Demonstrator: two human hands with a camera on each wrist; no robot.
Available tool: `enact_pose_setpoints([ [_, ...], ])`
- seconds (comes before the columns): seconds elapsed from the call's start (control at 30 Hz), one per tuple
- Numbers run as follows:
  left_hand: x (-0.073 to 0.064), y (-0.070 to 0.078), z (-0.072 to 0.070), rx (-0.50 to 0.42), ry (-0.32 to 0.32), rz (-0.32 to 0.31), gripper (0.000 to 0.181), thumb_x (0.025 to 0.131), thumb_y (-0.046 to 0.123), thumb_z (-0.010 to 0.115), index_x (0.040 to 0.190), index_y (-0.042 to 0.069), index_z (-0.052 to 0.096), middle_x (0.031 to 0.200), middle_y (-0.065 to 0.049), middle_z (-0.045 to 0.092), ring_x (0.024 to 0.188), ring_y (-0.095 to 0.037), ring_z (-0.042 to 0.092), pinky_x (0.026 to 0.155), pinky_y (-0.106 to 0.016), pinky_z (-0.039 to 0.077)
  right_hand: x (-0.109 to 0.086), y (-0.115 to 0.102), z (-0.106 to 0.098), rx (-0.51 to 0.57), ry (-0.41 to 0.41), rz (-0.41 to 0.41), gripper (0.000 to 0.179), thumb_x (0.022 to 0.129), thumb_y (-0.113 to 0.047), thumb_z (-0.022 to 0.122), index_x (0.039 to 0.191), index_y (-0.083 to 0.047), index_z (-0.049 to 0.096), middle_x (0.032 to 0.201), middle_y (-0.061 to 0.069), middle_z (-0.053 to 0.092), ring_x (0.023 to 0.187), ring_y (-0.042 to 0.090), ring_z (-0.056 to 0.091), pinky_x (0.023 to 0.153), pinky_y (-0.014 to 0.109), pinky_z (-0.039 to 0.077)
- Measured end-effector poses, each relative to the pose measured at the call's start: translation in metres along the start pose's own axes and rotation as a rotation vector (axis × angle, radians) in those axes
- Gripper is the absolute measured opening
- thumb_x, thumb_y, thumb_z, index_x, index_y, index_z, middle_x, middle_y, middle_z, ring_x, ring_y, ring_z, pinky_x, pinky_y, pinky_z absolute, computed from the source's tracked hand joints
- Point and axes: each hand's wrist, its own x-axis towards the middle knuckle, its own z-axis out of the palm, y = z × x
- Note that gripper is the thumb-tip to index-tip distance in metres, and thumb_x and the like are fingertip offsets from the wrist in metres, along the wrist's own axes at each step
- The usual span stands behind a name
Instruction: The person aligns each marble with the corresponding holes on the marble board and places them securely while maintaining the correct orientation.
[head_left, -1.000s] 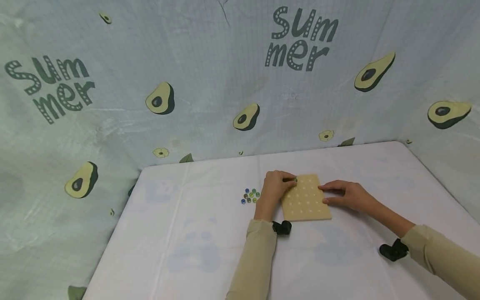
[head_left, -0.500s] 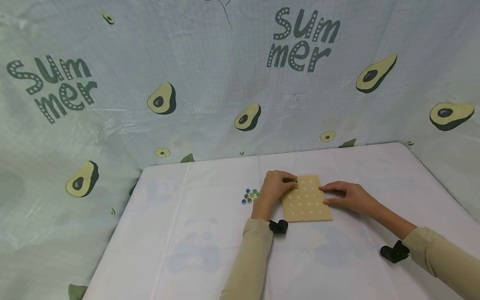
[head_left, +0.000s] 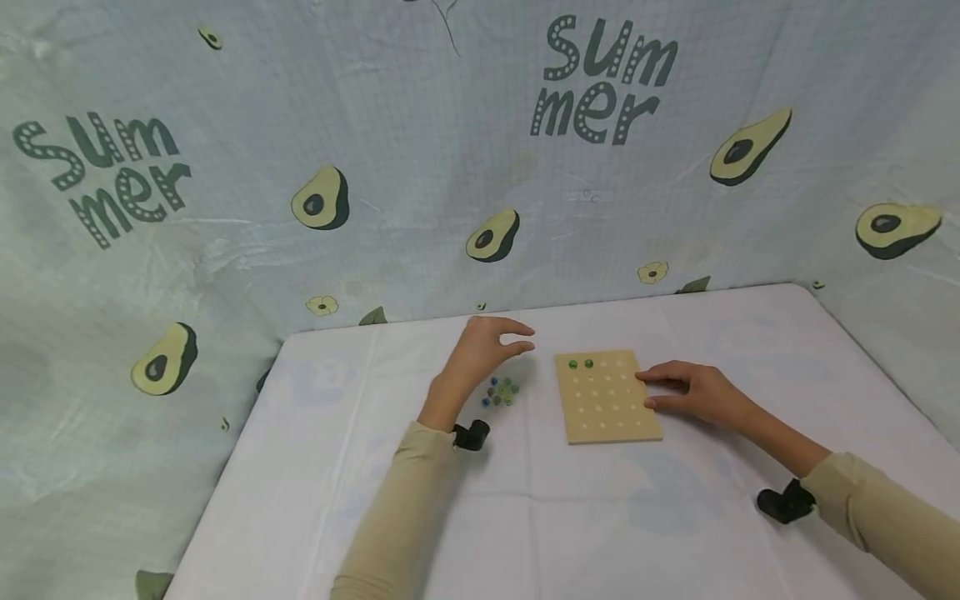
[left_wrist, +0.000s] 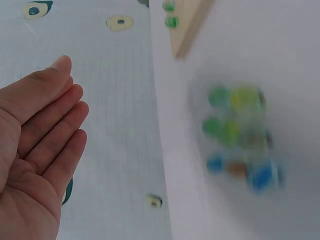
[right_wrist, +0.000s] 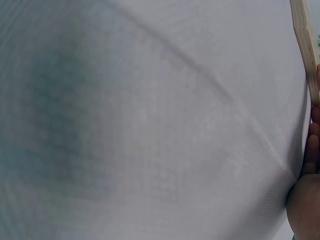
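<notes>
A square wooden board (head_left: pixel 609 400) with rows of small hollows lies flat on the table. Two green glass marbles, one of them this green marble (head_left: pixel 588 363), sit side by side in its far left row. My left hand (head_left: pixel 478 354) hovers just beyond a cluster of loose marbles (head_left: pixel 501 392), thumb and index finger apart with nothing between them. Green, yellow, blue and brownish marbles show blurred in the left wrist view. My right hand (head_left: pixel 697 392) rests its fingertips and thumb against the board's right edge; the right wrist view catches only part of it.
A white cloth with faint panda prints covers the table (head_left: pixel 390 533). Behind it hangs a pale curtain (head_left: pixel 405 167) with avocados and lettering. Black wrist cameras, such as this one on the left wrist (head_left: pixel 471 435), are strapped at both cuffs.
My left hand has let go of a green marble at the board's far left row and moved left toward the loose marbles, fingers spread. The right hand keeps its place at the edge.
</notes>
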Motion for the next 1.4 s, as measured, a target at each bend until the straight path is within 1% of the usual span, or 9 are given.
enact_pose_setpoints([
  [0.2,-0.016,-0.036,-0.030,0.074,-0.144,0.027,0.025,0.091,0.019,0.078,0.114,0.009,0.079,0.115,-0.002,0.076,0.115,-0.020,0.068,0.099,-0.038,0.054,0.004,0.001,-0.001,0.003,0.003,0.000,0.058,0.086,-0.048,0.079,0.134,-0.017,0.068,0.133,0.006,0.067,0.128,0.032,0.058,0.101,0.048,0.050],
  [0.27,-0.020,-0.046,-0.035,0.078,-0.196,0.031,0.025,0.090,0.016,0.079,0.114,0.009,0.079,0.116,-0.002,0.075,0.116,-0.021,0.067,0.102,-0.038,0.052,0.005,0.001,-0.001,0.001,0.003,0.000,0.057,0.086,-0.048,0.079,0.133,-0.017,0.068,0.133,0.006,0.067,0.128,0.031,0.058,0.101,0.045,0.051],
  [0.43,-0.022,-0.066,-0.035,0.058,-0.278,0.077,0.027,0.089,0.012,0.079,0.117,0.009,0.078,0.119,-0.002,0.074,0.120,-0.022,0.066,0.104,-0.038,0.051,0.006,0.002,-0.002,-0.010,0.007,-0.003,0.056,0.086,-0.048,0.079,0.133,-0.018,0.069,0.132,0.004,0.067,0.127,0.029,0.059,0.098,0.029,0.051],
  [0.5,-0.021,-0.072,-0.033,0.044,-0.294,0.102,0.027,0.089,0.012,0.079,0.117,0.010,0.078,0.120,-0.002,0.074,0.120,-0.021,0.066,0.105,-0.037,0.051,0.006,0.001,-0.001,-0.004,0.005,-0.003,0.056,0.086,-0.047,0.080,0.132,-0.018,0.069,0.132,0.005,0.067,0.128,0.030,0.059,0.099,0.032,0.051],
  [0.63,-0.019,-0.083,-0.027,0.006,-0.330,0.122,0.028,0.088,0.015,0.080,0.116,0.013,0.078,0.119,0.001,0.075,0.118,-0.018,0.066,0.104,-0.033,0.051,0.006,0.000,0.001,0.015,-0.004,0.007,0.057,0.086,-0.046,0.080,0.133,-0.017,0.069,0.132,0.006,0.067,0.129,0.032,0.057,0.103,0.048,0.049],
  [0.73,-0.018,-0.089,-0.022,-0.019,-0.360,0.131,0.029,0.087,0.016,0.081,0.115,0.014,0.079,0.117,0.003,0.075,0.116,-0.014,0.067,0.102,-0.030,0.051,0.005,0.001,0.003,0.019,-0.006,0.018,0.057,0.085,-0.047,0.080,0.133,-0.016,0.069,0.133,0.007,0.067,0.130,0.034,0.056,0.104,0.052,0.048],
  [0.93,-0.016,-0.095,-0.017,-0.040,-0.380,0.149,0.029,0.085,0.017,0.082,0.114,0.015,0.079,0.115,0.005,0.076,0.112,-0.011,0.069,0.099,-0.027,0.052,0.002,0.002,0.006,0.020,0.003,0.025,0.058,0.085,-0.047,0.080,0.132,-0.016,0.069,0.133,0.007,0.067,0.129,0.033,0.058,0.103,0.052,0.048],
  [1.2,-0.016,-0.097,-0.012,-0.042,-0.399,0.176,0.027,0.086,0.014,0.081,0.113,0.013,0.080,0.114,0.002,0.076,0.108,-0.010,0.070,0.096,-0.025,0.054,0.000,0.003,0.005,0.014,0.003,0.020,0.058,0.085,-0.049,0.079,0.133,-0.018,0.068,0.134,0.007,0.066,0.129,0.033,0.057,0.103,0.053,0.048],
  [1.4,-0.015,-0.096,-0.011,-0.021,-0.386,0.200,0.026,0.086,0.014,0.081,0.113,0.013,0.080,0.114,0.002,0.076,0.108,-0.011,0.070,0.096,-0.025,0.054,-0.001,0.003,0.002,0.015,0.003,0.011,0.058,0.085,-0.050,0.078,0.134,-0.019,0.068,0.134,0.007,0.066,0.130,0.033,0.057,0.104,0.053,0.048],
])
